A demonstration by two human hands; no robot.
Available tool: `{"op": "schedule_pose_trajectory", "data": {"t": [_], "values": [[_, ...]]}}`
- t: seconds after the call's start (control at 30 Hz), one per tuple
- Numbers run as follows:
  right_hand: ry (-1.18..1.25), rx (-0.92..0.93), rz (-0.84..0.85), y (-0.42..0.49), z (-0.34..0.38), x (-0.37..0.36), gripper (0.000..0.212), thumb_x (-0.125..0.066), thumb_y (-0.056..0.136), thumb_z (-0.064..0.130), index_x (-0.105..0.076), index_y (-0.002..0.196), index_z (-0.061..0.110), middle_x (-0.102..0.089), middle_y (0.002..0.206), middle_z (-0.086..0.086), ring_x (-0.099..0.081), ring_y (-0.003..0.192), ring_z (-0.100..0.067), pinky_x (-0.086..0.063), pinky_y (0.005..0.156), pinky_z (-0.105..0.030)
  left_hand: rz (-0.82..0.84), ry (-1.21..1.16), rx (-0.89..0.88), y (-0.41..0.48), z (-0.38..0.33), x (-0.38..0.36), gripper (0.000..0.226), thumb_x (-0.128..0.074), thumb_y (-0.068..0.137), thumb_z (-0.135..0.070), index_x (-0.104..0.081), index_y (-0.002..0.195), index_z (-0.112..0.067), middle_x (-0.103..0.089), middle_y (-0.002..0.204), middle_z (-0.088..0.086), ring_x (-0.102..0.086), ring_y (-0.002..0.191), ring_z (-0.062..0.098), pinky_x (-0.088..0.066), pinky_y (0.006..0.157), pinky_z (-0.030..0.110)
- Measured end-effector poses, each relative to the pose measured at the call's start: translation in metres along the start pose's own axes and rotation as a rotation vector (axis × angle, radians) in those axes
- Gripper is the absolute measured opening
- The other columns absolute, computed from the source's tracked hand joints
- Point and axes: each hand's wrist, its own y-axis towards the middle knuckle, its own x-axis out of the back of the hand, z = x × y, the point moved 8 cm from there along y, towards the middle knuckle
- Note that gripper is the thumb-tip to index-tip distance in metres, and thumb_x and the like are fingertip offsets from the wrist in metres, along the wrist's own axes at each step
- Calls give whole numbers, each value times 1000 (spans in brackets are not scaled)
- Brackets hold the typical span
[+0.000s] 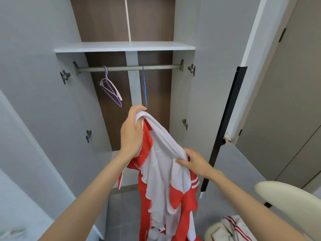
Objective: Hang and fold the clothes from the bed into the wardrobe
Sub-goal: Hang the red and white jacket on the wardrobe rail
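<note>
A red and white garment hangs in front of the open wardrobe. My left hand grips its bunched white top edge, raised just below the blue hanger. My right hand pinches the white fabric lower and to the right. The blue hanger hangs edge-on from the metal rail. A purple hanger and a white hanger hang together at the rail's left end. Whether the garment touches the blue hanger cannot be told.
A white shelf runs above the rail. Both wardrobe doors stand open, the right one with a black edge strip. A cream chair back is at the lower right, with a white red-striped garment beside it.
</note>
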Motion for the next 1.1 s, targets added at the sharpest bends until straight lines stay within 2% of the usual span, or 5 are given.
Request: {"op": "schedule_pose_trajectory", "data": {"t": [0.13, 0.3, 0.67, 0.87, 1.1], "values": [[2, 8, -51, 10, 16, 22, 26, -52, 98, 34, -39, 76, 31, -46, 72, 14, -44, 63, -1, -34, 57, -15, -72, 102, 118, 12, 33, 23, 22, -40, 100, -15, -49, 109, -32, -54, 95, -30, -57, 96, 3, -43, 80, 15], [213, 68, -155, 35, 63, 63, 27, -56, 96, 22, -54, 88, -3, -52, 83, -4, -47, 75, -11, -37, 69, -29, 105, 376, 220, 12, 71, 33, 37, -45, 94, -6, -50, 130, -17, -57, 116, 9, -53, 110, 27, -43, 96, 43], [691, -69, -284, 71, 117, 96, 12, -57, 89, 9, -69, 91, 6, -66, 84, -4, -63, 64, -3, -49, 58, -12, 666, -89, 255, -77, 14, -52, 65, -77, 70, -54, -39, 122, -40, -58, 91, -24, -58, 78, -5, -48, 74, 13], [756, -178, -259, 72, 99, 101, 16, -67, 85, 15, -67, 97, 4, -68, 91, -11, -65, 79, -20, -52, 67, -25, 508, -121, 239, -66, 12, -51, 31, -53, 89, 3, -55, 103, -25, -65, 84, -23, -60, 76, -10, -44, 71, 8], [697, -232, 56, 54, 66, 70, 44, -63, 93, 19, -49, 134, 7, -58, 127, -13, -56, 120, -23, -49, 97, -32, 313, -374, 422, -42, 9, -47, 30, -54, 95, -8, -61, 112, -31, -68, 112, -6, -64, 103, 7, -50, 90, 21]]}}
